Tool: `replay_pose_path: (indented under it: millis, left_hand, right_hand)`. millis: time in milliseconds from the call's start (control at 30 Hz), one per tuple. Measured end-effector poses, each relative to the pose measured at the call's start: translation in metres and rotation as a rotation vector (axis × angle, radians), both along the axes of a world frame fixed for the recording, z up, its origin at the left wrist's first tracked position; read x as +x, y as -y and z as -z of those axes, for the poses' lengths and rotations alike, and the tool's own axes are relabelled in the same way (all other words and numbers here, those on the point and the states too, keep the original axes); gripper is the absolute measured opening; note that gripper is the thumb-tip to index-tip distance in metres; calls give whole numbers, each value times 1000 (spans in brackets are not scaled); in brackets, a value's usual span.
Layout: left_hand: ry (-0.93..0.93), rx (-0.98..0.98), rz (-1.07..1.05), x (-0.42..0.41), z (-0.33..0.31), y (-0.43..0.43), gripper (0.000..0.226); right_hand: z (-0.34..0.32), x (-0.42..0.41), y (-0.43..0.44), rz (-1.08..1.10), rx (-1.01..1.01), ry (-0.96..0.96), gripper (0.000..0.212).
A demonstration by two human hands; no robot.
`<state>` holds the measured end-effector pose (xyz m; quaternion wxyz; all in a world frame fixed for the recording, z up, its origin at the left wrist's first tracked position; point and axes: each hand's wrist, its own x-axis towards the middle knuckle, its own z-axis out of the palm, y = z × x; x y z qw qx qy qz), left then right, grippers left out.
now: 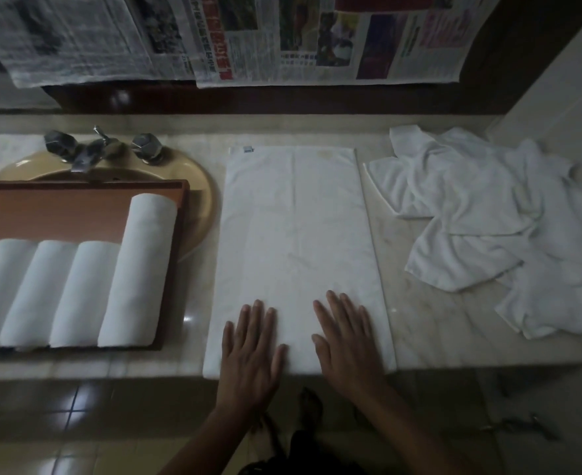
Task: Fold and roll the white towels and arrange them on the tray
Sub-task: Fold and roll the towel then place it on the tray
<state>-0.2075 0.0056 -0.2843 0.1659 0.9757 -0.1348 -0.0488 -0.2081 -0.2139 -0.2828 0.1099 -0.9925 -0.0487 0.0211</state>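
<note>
Two hands: left hand (248,351) and right hand (346,341) lie palm down, side by side, on the near end of the flat towel (296,234); fingers are straight and slightly spread, gripping nothing
Arms: both forearms reach up from the bottom of the view, wrists just past the counter (419,320) edge
Centre: flat towel is folded into a long strip running away from the person, probably laid this way so it can be rolled from the near end
Pressing: looks meant to smooth the fold before rolling begins
Left side: tray (77,207) sits partly over the sink (200,186), with several rolled towels (135,269) side by side, close enough to take the next roll
Right side: unfolded towels (488,214) are heaped within reach as the supply
</note>
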Motion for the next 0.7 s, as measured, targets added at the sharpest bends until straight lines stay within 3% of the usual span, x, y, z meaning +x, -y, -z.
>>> replay_pose_path:
  millis: [333, 700]
  left_hand:
    - [-95, 27, -4, 15, -21, 4, 67]
    - [-42, -148, -76, 86, -61, 86, 49]
  right_hand:
    - [-15, 18, 3, 43, 130, -86, 56]
    - [-68, 157, 67, 158, 321, 108, 34]
